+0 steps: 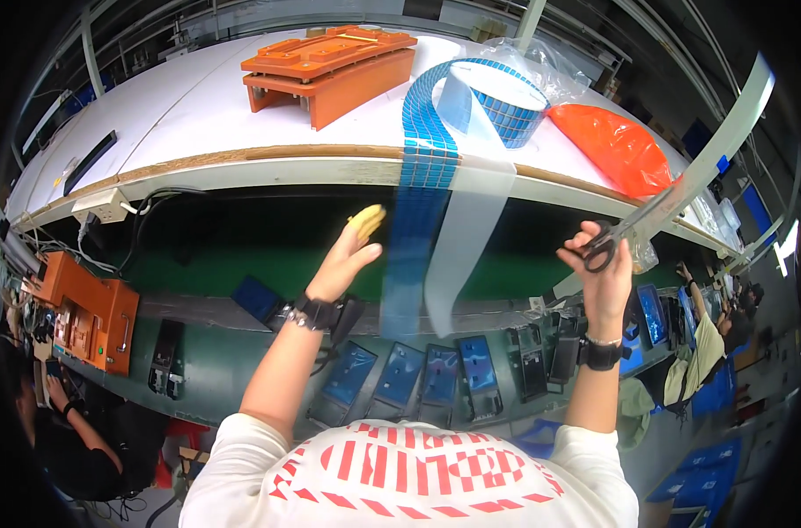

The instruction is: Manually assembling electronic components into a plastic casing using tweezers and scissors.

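Observation:
My left hand (341, 262), with yellow covers on its fingertips, is raised with thumb and fingers apart and nothing in it. To its right, a strip of blue rectangular stickers (422, 189) hangs over the shelf edge, its lower end blurred. Beside that strip hangs a translucent film strip (475, 216). Both lead up to a sticker roll (515, 119) on the shelf. My right hand (605, 282) is closed around the black handles of scissors (601, 251), their blades pointing up and right. A long pale strip (726, 132) rises past the blades; whether they touch it I cannot tell.
On the white shelf (189, 97) stand an orange fixture (330, 70), a red plastic bag (612, 150) and clear plastic wrap. Below, several blue-faced panels (399, 374) lie along the green bench. Another orange fixture (92, 312) stands left; people work at both sides.

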A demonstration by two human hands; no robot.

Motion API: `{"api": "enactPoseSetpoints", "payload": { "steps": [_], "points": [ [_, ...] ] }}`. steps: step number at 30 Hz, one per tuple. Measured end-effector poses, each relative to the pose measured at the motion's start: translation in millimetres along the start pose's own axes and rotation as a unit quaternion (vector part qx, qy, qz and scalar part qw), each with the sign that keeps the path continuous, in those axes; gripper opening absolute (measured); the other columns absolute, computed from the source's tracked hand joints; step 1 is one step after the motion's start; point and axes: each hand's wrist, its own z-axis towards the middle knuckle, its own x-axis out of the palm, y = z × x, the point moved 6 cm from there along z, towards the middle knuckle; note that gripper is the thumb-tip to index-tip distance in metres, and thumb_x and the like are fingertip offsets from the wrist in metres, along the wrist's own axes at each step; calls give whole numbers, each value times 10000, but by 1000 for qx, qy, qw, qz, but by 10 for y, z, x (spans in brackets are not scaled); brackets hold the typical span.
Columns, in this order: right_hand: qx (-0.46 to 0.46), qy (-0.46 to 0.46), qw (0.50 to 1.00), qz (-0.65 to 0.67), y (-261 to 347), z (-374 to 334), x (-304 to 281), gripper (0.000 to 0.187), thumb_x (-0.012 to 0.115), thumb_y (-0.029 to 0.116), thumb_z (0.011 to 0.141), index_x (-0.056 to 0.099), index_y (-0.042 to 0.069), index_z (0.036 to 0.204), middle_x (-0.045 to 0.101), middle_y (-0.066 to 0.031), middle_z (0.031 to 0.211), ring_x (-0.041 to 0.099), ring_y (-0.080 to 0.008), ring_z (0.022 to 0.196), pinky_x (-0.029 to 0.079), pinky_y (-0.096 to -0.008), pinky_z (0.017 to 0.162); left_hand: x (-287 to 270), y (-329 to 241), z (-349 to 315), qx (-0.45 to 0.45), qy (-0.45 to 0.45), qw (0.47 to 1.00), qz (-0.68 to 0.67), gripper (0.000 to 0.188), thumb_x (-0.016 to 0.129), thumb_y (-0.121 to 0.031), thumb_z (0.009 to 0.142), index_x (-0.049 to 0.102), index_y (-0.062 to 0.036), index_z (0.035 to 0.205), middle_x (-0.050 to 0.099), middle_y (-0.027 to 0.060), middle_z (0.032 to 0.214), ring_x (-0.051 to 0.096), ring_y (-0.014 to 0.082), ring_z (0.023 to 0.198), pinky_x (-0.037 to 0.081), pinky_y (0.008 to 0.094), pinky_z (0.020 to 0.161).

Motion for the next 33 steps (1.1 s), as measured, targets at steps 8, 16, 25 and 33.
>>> {"api": "enactPoseSetpoints", "payload": {
  "steps": [8, 16, 25, 33],
  "points": [
    [241, 202, 949, 16, -473, -494, 294, 328, 441, 203, 834, 527, -42, 1035, 514, -171, 1092, 486, -270, 1052, 413, -461, 876, 288, 195, 123, -7, -48, 999, -25, 154, 643, -84, 760, 617, -17, 897, 575, 4, 869, 534, 94, 826, 434, 238, 735],
    [324, 272, 903, 70, -751, -775, 792, 320, 588, -12, 759, 531, -5, 1074, 543, -116, 1040, 494, -236, 1058, 462, -415, 836, -343, -694, -298, 11, -166, 984, 61, 146, 588, -23, 742, 566, -7, 886, 582, -5, 795, 507, 37, 687, 418, 195, 630],
    [119, 370, 918, 79, -587, -467, 1905, 131, 567, 71, 815, 465, 64, 897, 566, -127, 1030, 504, -187, 1037, 385, -314, 868, -342, -908, -282, 16, -143, 970, 198, 128, 639, -109, 742, 626, -18, 832, 608, 39, 727, 547, 84, 642, 427, 210, 596],
    [195, 343, 894, -213, -890, -133, 1632, 140, 588, 142, 804, 514, 26, 777, 603, -53, 753, 563, -97, 724, 443, -242, 648, -547, -977, -325, -16, -148, 983, -108, 163, 620, -64, 756, 582, 26, 886, 623, 50, 773, 571, 64, 659, 467, 208, 614]
  ]
}}
